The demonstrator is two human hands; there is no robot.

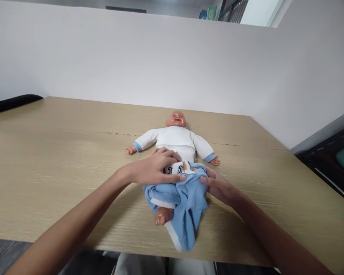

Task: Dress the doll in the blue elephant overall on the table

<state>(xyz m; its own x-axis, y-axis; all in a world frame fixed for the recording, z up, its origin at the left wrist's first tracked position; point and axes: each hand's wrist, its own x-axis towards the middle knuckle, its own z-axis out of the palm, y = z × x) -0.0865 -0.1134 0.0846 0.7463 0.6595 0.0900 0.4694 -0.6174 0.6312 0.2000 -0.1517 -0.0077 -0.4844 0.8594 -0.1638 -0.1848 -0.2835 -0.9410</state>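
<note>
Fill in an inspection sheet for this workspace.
Surface: wood-toned table, a thin dark line running across it.
Job's things: doll on its back in a white top; blue trousers about its hips, one foot showing, the other not visible.
Clutter: black object at the left edge, too cropped to name.
Hands: left hand and right hand hold the trousers at the waist, thumbs in front.
Cables: nothing seen.
Surroundings: pale wall behind; dark item at right.

A white wall (126, 57) is standing behind the wood-toned counter (60, 152), a green item (211, 13) is showing above the wall, and a black curved object (15, 102) is jutting in at left.
</note>
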